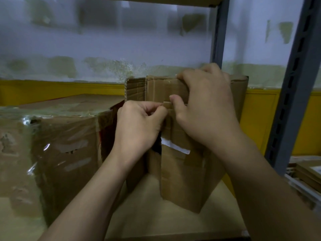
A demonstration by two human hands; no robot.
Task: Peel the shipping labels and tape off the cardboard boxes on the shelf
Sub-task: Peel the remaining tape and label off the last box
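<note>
A brown cardboard box (pixel 182 180) stands on the shelf board (pixel 156 221), its flaps up. Brown tape (pixel 167 106) runs down its front seam, and a white label remnant (pixel 175 147) lies across the seam lower down. My left hand (pixel 139 127) pinches the tape at the seam with thumb and fingers. My right hand (pixel 205 105) grips the box's top edge, fingers over the rim and thumb pressed on the front beside the tape.
A larger box (pixel 57 153) wrapped in clear plastic and tape sits to the left, touching the small box's flap. A grey metal shelf upright (pixel 291 94) stands at right, with flat cardboard pieces (pixel 305 173) stacked beyond it. A stained wall is behind.
</note>
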